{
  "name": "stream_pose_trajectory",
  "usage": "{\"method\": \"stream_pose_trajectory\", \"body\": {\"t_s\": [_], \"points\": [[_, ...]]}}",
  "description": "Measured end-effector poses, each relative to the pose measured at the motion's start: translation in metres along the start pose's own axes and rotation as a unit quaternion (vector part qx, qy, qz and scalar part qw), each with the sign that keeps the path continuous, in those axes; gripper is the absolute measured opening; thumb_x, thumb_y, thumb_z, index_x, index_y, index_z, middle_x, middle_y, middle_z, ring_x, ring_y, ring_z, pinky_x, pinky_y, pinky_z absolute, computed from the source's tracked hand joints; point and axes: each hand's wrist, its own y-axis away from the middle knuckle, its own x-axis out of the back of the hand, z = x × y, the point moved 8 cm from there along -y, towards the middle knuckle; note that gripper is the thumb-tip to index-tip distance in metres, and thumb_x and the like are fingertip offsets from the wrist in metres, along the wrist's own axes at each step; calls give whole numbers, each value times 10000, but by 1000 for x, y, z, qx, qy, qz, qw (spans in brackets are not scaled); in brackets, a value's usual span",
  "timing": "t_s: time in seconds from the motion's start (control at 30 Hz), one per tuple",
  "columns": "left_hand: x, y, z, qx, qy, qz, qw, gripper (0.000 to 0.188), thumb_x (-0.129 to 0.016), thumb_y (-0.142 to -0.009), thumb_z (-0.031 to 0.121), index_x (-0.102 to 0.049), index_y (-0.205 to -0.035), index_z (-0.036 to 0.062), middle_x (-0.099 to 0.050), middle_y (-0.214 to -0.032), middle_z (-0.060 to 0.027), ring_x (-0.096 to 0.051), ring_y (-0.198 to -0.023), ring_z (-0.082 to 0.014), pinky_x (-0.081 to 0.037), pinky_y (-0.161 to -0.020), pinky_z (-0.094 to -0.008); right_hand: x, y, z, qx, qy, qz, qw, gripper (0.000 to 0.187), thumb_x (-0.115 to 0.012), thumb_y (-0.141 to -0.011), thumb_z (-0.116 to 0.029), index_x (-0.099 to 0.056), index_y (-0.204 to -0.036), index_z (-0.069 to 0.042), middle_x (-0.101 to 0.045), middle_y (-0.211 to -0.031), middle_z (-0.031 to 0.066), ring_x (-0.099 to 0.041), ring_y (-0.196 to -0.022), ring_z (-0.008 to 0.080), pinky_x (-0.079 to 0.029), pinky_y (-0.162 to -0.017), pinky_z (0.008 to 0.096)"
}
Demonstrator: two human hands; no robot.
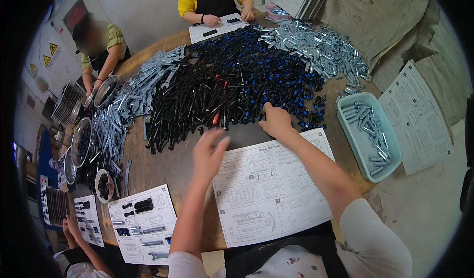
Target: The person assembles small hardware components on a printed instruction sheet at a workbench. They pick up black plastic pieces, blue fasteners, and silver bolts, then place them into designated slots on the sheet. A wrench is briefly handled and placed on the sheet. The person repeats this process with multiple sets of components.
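Observation:
My right hand point(277, 122) reaches to the near edge of a heap of short black bolts with blue bands point(281, 75). Its index finger is stretched toward the bolts, and the thumb is apart from it. Nothing shows in its grip. Smeared by motion, my left hand point(208, 152) hangs over the table beside the sheet, fingers loosely apart, with no object visible in it. Just beyond it lie long black bolts point(182, 100). A printed parts sheet point(271, 189) with line drawings lies under my right forearm, no hardware on it.
Silvery tubes point(326, 51) and flat wrenches point(153, 73) are heaped at the sides. A pale green bin point(345, 120) of tubes stands right; bowls point(81, 142) stand left. A second sheet point(163, 199) carries sorted hardware. Co-workers sit at far left, near left and across the table.

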Motion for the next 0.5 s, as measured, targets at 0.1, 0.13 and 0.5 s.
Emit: {"method": "stream_pose_trajectory", "body": {"t_s": [0.1, 0.13, 0.5], "points": [[-42, -58, 7, -113, -221, 41, 968, 439, -684, -859, 130, -587, -1285, 80, -570, -1325, -162, -552, -1198, -375, -454, -1006, -431, 5, -2, 13, -10, -62, -3, 998, 508, -740, -796, -187, -556, -1235, -10, -689, -976, 160, -686, -911, 288, -558, -797, 401], [-49, -72, -2, -110, -290, 39, 950, 455, -691, -849, 117, -566, -1284, 70, -569, -1292, -142, -554, -1182, -337, -501, -926, -438, 0, 1, 21, -55, -220, -67, 972, 501, -723, -808, -170, -552, -1252, -12, -683, -962, 137, -681, -896, 252, -561, -778, 369], [-15, -109, -14, -84, -207, 83, 971, 167, -709, -845, 112, -720, -991, 31, -685, -895, -142, -669, -748, -316, -528, -685, -382, 25, -24, -20, 164, -145, 97, 971, 279, -682, -792, -118, -648, -1069, -100, -671, -737, 101, -654, -656, 282, -509, -602, 395]]}}
